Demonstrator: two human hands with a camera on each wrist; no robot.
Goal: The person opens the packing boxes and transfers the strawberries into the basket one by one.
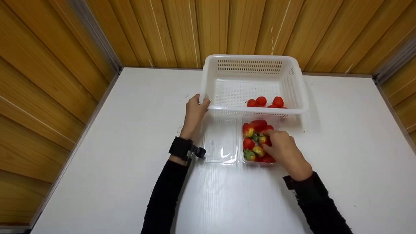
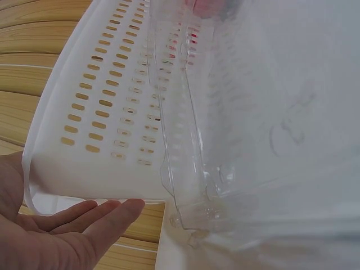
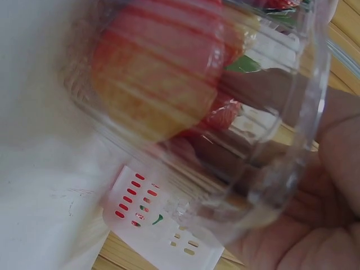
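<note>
A white slotted basket [image 1: 256, 110] stands at the back, with several strawberries [image 1: 261, 101] inside at its front right. My left hand [image 1: 195, 112] grips the basket's front left corner; the left wrist view shows its fingers [image 2: 115, 225] at the rim. In front of the basket is a clear plastic clamshell box [image 1: 240, 159], lid side laid flat to the left. Its right half holds several red and yellowish strawberries with green leaves. Reaching into that half, my right hand [image 1: 286, 151] pinches a strawberry [image 1: 264, 140] between thumb and fingers. The box wall overlaps these fingers in the right wrist view.
The white table [image 1: 146, 130] is bordered by wood-patterned panels [image 1: 211, 32] at the back and sides. The clear lid [image 1: 221, 139] lies between my two arms, close beside the left wrist strap [image 1: 180, 148]. Small green bits lie on the table right of the box.
</note>
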